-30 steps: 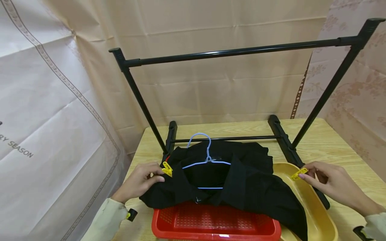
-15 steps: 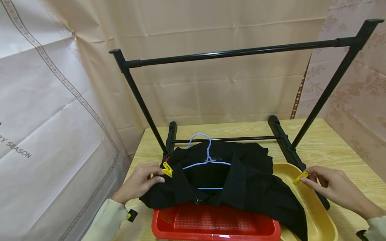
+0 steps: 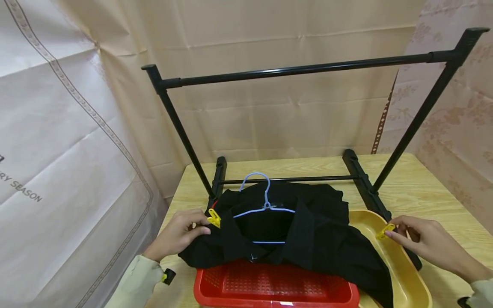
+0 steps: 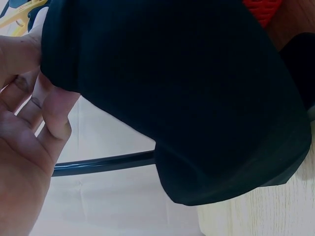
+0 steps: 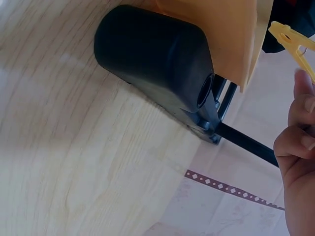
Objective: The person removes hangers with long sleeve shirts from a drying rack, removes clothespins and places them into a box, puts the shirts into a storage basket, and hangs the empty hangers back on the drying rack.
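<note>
A black collared shirt [image 3: 331,239] lies with a blue hanger [image 3: 266,192] inside it, the hook standing up through the neck opening. At its left shoulder, my left hand [image 3: 181,231] pinches the cloth; in the left wrist view the shirt's edge [image 4: 162,88] runs between thumb and fingers. A yellow clothespin [image 3: 214,218] sits on that shoulder beside the left fingertips. Over on the right, my right hand [image 3: 427,237] holds another yellow clothespin [image 3: 385,231] between thumb and forefinger, above the yellow tray [image 3: 408,269]. That clothespin [image 5: 293,42] also shows in the right wrist view.
A red basket [image 3: 277,291] stands under the shirt's front. The black rack [image 3: 308,69] rises behind, its right foot [image 3: 362,184] on the wooden table [image 3: 427,184] and close to the tray. A beige curtain [image 3: 285,124] hangs at the back.
My right hand has shifted slightly, and the clothespin in it has turned a little. The left hand and the shirt stay in place.
</note>
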`<state>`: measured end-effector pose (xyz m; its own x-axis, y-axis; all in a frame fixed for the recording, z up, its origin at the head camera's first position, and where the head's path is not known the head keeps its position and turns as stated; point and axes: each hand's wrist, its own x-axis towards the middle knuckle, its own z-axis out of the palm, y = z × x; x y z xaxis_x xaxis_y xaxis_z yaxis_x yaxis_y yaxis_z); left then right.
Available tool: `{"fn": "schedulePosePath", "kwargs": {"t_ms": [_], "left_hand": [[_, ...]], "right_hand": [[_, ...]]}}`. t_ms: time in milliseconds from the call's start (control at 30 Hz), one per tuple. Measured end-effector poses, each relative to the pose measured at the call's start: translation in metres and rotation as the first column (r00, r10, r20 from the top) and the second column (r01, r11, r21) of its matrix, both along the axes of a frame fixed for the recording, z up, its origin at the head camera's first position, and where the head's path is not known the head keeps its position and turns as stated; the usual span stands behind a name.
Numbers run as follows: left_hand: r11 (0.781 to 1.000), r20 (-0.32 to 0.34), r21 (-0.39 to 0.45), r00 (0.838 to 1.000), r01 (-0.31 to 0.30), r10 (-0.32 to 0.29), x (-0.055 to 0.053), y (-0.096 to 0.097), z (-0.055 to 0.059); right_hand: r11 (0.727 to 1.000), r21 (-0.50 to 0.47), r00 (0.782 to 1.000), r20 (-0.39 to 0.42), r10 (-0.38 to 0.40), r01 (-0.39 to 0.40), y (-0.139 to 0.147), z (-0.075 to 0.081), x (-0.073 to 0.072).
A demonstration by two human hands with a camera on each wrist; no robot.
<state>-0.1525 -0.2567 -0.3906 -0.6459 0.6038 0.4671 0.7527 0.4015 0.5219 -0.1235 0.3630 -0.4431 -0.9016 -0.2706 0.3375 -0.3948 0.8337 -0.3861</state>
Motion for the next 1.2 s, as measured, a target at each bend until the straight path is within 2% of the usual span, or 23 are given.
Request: {"fn": "schedulePosePath", "kwargs": {"t_ms": [333, 567, 833, 1200], "left_hand": [[1.0, 0.007, 0.011, 1.0, -0.001, 0.0, 0.0, 0.0, 0.0], [1.0, 0.008, 0.006, 1.0, -0.007, 0.007, -0.001, 0.001, -0.001], [1.0, 0.008, -0.004, 1.0, -0.006, 0.006, -0.001, 0.0, -0.001], [1.0, -0.01, 0.001, 1.0, -0.007, 0.007, -0.002, 0.0, -0.004]], "right_hand": [[1.0, 0.003, 1.0, -0.012, 0.026, -0.026, 0.001, -0.003, 0.0], [1.0, 0.029, 1.0, 0.023, 0.01, -0.01, 0.001, -0.003, 0.001], [0.999, 0.035, 0.999, 0.036, 0.032, -0.034, 0.002, -0.007, 0.001], [0.996, 0.067, 0.986, 0.159, 0.05, -0.062, 0.003, -0.013, 0.0]]}}
